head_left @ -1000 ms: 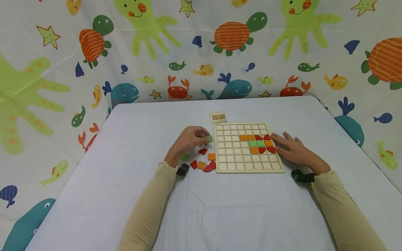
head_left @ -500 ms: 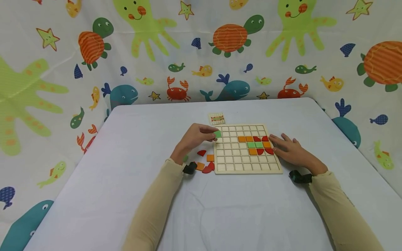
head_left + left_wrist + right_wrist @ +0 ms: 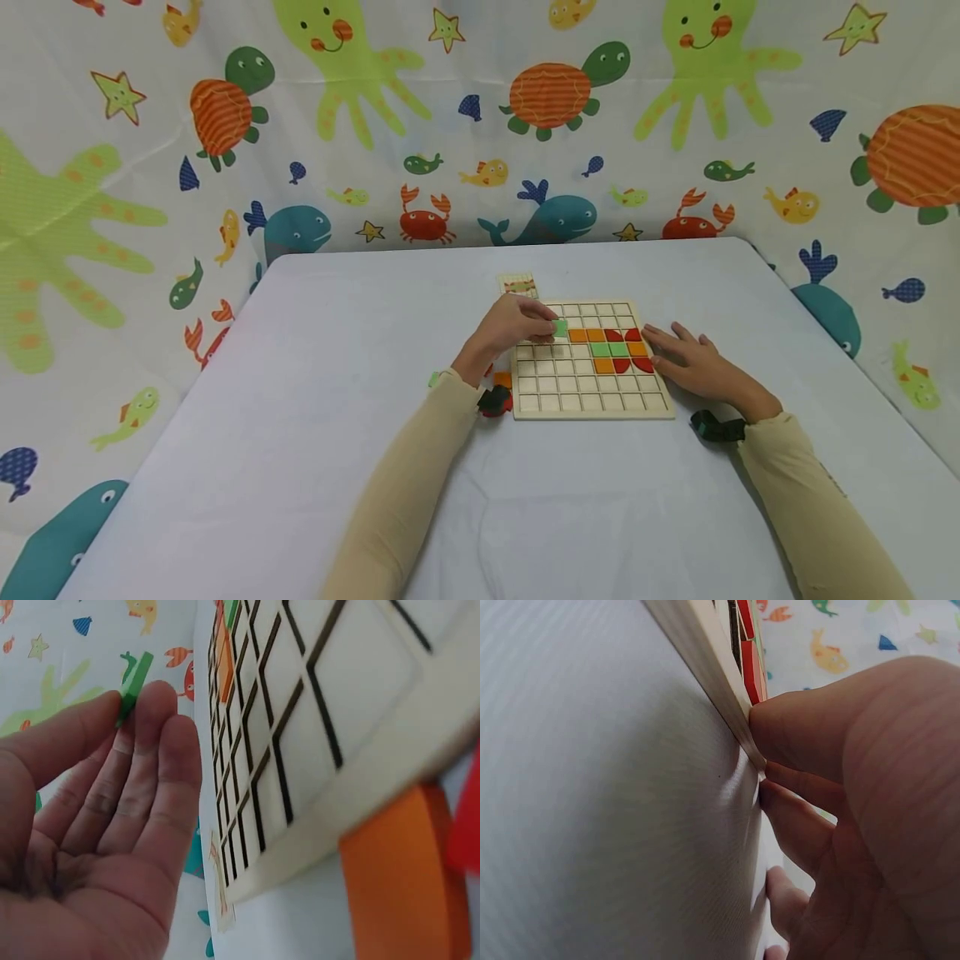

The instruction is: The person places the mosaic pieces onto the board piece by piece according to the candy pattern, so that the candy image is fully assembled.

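Note:
My left hand (image 3: 504,330) pinches a small green square tile (image 3: 561,328) between thumb and fingertips, over the upper left of a wooden grid board (image 3: 570,386). In the left wrist view the green tile (image 3: 136,682) appears edge-on, raised off the board. Orange, red and green tiles fill several cells on the board's right side, including a green tile (image 3: 617,350) in the middle row. My right hand (image 3: 697,362) rests at the board's right edge, fingers loosely spread. The right wrist view has its thumb and fingertips touching the board's rim (image 3: 705,667).
Behind the board's upper left corner lies a small picture card (image 3: 519,284). Loose pieces sit left of the board, partly hidden by my left wrist, among them an orange tile (image 3: 405,877) and a red piece (image 3: 466,817). A white cloth (image 3: 600,500) covers the table.
My left hand has carried the green tile rightward, from beside the board to over its upper rows. The right hand stays at the board's edge.

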Tool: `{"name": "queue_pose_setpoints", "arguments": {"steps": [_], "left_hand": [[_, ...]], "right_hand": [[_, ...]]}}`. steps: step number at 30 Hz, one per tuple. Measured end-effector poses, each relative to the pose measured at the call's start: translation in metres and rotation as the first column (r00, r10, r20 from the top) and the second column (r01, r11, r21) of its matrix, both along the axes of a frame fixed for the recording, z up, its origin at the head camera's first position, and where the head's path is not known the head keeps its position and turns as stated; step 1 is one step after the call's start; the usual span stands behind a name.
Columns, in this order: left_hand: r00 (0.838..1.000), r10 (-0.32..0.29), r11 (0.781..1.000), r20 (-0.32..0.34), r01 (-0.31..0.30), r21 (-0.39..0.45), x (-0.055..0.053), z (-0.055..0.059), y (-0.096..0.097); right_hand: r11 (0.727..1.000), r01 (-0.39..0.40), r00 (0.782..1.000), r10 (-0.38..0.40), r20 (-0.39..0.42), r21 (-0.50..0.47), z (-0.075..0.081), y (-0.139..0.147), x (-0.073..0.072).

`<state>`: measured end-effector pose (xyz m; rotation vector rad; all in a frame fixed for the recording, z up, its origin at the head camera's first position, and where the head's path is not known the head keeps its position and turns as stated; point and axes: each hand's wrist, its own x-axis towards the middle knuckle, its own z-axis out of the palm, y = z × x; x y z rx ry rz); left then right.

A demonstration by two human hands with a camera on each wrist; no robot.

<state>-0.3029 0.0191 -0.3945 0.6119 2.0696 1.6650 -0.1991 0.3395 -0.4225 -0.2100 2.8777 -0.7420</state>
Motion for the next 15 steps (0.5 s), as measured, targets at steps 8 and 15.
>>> {"name": "queue_pose_setpoints", "arguments": {"steps": [8, 15], "left_hand": [[1.0, 0.017, 0.992, -0.01, -0.018, -0.122, 0.007, -0.005, 0.028], [0.993, 0.045, 0.971, -0.111, -0.07, -0.231, 0.011, -0.008, 0.046]], "right_hand": [[1.0, 0.002, 1.0, -0.002, 0.007, -0.009, -0.003, 0.0, -0.001], [1.0, 0.003, 1.0, -0.003, 0.011, -0.004, 0.0, -0.001, -0.001]]}}
